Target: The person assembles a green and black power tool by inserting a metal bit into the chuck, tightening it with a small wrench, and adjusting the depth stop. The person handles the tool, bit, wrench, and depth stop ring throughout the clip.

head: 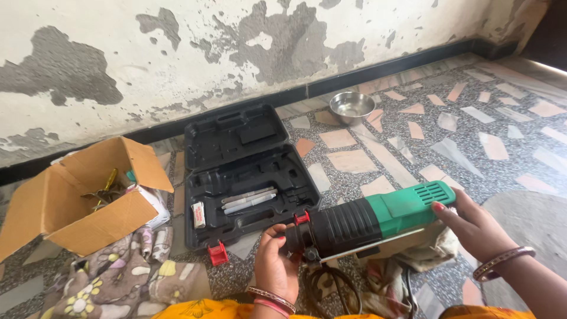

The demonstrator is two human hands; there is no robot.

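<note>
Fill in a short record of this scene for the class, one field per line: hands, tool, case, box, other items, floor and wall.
left hand: left hand grips the black front end of the power tool
right hand: right hand holds its green rear end
tool: lies level over the lap, black cord hanging below
case: open black tool case on the floor, drill bits inside
box: open cardboard box, far left
other items: steel bowl by the wall; floral cloth
floor and wall: stone-chip floor; peeling wall
</note>
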